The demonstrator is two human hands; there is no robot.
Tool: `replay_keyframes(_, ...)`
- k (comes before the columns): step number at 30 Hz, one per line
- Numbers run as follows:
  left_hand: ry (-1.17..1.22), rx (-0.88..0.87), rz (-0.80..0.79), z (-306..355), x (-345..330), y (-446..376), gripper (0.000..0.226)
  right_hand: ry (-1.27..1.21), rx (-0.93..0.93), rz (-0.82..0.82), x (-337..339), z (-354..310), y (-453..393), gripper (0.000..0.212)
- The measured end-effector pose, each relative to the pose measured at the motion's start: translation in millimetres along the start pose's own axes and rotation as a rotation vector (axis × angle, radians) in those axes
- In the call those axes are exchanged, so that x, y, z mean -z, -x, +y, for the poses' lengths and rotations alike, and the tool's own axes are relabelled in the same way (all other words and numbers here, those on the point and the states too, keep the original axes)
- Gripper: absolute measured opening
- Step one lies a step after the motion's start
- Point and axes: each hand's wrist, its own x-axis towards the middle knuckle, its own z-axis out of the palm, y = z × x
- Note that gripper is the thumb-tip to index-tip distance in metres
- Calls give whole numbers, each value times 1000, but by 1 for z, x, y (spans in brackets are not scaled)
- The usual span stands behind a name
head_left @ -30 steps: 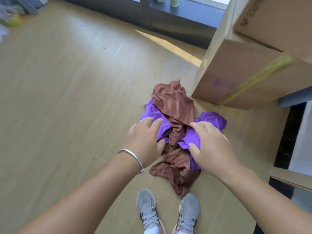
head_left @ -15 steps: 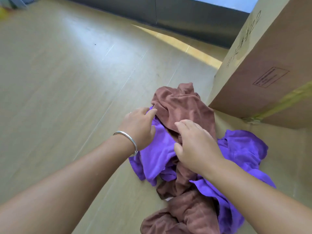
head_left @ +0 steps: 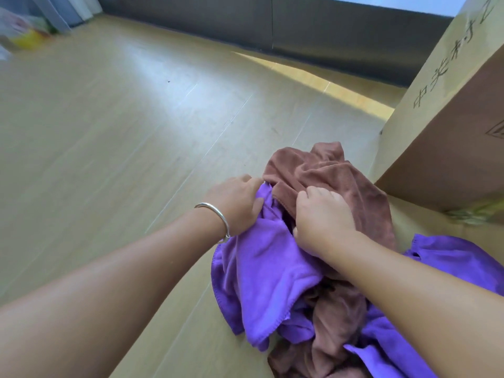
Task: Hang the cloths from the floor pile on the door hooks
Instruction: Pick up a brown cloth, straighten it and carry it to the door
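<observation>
Wood-look floor (head_left: 114,148), pale planks, dark low wall along the far edge, sunlit strip near it. Left hand (head_left: 234,204) has its fingers curled into the upper edge of the purple cloth (head_left: 267,274), thumb pressed on top, gripping it; silver bangle (head_left: 215,218) on that wrist. Right hand (head_left: 321,216) is fisted with knuckles up, fingers bunched into a fold of the brown cloth (head_left: 341,175), gripping it. Both hands sit close together on top of the pile, nearly touching. Pile lies on the floor, lower right of the view: brown cloth on top and toward the far side, purple cloth draped under the left hand and down the near-left side, more brown and purple folds tangled beneath the right forearm. Second purple piece (head_left: 458,257) spreads out to the right. Cardboard box (head_left: 450,126) stands just beside the pile on the right, printed characters on its side. Blurred colourful items (head_left: 24,36) in the far left corner.
</observation>
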Motion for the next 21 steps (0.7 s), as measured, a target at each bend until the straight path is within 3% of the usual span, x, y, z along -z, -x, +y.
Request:
replay_keyframes(6, 20, -246, 212, 38, 12, 6, 45, 38, -14, 9, 15, 48, 34, 30)
replay_keyframes(9, -13, -379, 214, 66, 10, -4, 46, -42, -66, 12, 19, 73, 48, 31)
replay_keyframes(17, -104, -442, 174, 112, -18, -26, 42, -317, -263, 127, 5, 112, 76, 22)
replay_keyframes(21, -48, -386, 283, 125, -12, -26, 23, -396, -263, 259, 8, 112, 87, 24)
